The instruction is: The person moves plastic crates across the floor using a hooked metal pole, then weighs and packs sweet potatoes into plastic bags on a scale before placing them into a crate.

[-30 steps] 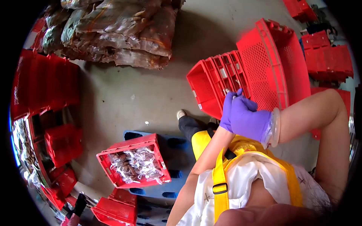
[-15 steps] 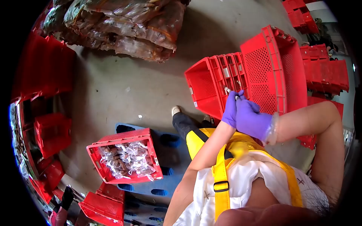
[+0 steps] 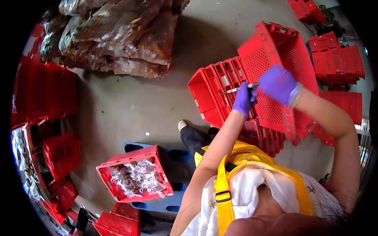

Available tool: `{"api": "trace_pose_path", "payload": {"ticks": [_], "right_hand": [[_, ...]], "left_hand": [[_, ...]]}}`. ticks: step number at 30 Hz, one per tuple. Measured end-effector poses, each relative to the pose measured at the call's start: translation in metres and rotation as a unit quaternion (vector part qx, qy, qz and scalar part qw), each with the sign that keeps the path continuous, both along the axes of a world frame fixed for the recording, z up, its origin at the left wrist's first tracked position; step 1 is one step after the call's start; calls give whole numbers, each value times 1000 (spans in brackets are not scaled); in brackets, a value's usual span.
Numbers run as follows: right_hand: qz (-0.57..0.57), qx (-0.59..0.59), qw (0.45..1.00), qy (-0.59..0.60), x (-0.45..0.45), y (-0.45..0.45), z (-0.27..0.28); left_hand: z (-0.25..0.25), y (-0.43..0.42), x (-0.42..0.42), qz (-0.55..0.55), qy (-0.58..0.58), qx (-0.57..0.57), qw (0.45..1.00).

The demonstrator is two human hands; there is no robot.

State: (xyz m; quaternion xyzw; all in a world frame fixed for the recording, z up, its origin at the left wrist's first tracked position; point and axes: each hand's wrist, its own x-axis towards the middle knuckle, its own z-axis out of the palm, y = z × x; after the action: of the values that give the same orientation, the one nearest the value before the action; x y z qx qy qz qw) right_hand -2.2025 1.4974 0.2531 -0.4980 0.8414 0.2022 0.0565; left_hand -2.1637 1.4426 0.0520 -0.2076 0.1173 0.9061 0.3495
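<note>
Head view: slim pen-like tool point(image 3: 232, 90) held over stacked red crates point(image 3: 208, 89). Left hand point(image 3: 245, 99) wrapped round it, right hand point(image 3: 278, 84) closed at its grey end. White label point(image 3: 225, 80) on crates, yellow apron point(image 3: 260, 151) print: both unreadable. Farther out, red bin point(image 3: 130, 155) of clear-bagged items point(image 3: 138, 177) on blue pallet point(image 3: 183, 170).

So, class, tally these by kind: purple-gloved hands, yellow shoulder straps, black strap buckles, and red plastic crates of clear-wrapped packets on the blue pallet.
Purple-gloved left hand and right hand: 2
Yellow shoulder straps: 2
Black strap buckle: 1
Red plastic crate of clear-wrapped packets, on the blue pallet: 1
Total: 6
</note>
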Motion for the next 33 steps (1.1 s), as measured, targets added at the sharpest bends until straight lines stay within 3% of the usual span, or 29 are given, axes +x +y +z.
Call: {"api": "trace_pose_path", "payload": {"ticks": [2, 4, 6, 7, 9, 12, 16, 17, 18, 19, 20, 22, 23, 24, 26, 28, 29, 30, 31, 33], "right_hand": [[-171, 95, 980, 27, -19, 75, 0], [-127, 60, 989, 45, -35, 101, -5], [-47, 48, 993, 93, -42, 118, -10], [-87, 41, 993, 68, -47, 121, -10], [-112, 33, 992, 43, -48, 135, -10], [-124, 52, 990, 44, -54, 143, -4], [-134, 110, 984, 31, -40, 111, 8], [-126, 121, 985, 16, -32, 92, 12], [-108, 146, 983, 11, -22, 75, 13], [-87, 155, 984, 7, -9, 56, 13], [34, 167, 983, 73, 25, 18, 21], [48, 127, 990, 31, 58, -31, 11], [77, 56, 995, 29, 68, -46, 2], [88, 111, 989, -28, 74, -73, 5], [110, 168, 979, -43, 76, -92, -38], [146, 266, 953, -23, 92, -106, -58], [157, 320, 934, -6, 101, -107, -67], [89, 120, 976, -156, 111, -90, -55], [111, 175, 968, -144, 120, -76, -64], [162, 277, 939, -128, 139, -48, -83]], "left_hand": [[-8, 57, -22, -74, 8, -9, 997], [-1, 92, -28, -58, -14, -118, 991], [-22, 92, -24, -27, 95, -186, 978], [-10, 66, -22, -64, 91, -168, 980], [-29, 49, -7, -30, 48, -236, 970], [-61, 41, 27, 67, 101, -311, 943], [-81, 42, 76, 77, 104, -326, 936], [-73, 46, 83, 140, 172, -478, 850], [-56, 45, 87, 200, 231, -611, 730], [-13, 25, 86, 214, 274, -684, 641], [41, -2, 77, 241, 330, -708, 576], [-8, 14, 57, 223, 338, -515, 755], [-8, 6, 55, 178, 311, -524, 773], [-9, -3, 54, 131, 283, -532, 787], [78, -48, 67, 154, 151, -679, 702], [60, -59, 72, 154, 69, -745, 646], [5, -48, 79, 200, 194, -683, 675], [-21, -45, 86, 197, 262, -612, 720], [-29, -44, 94, 159, 303, -515, 786], [-43, -24, 110, 115, 305, -406, 854]]}}
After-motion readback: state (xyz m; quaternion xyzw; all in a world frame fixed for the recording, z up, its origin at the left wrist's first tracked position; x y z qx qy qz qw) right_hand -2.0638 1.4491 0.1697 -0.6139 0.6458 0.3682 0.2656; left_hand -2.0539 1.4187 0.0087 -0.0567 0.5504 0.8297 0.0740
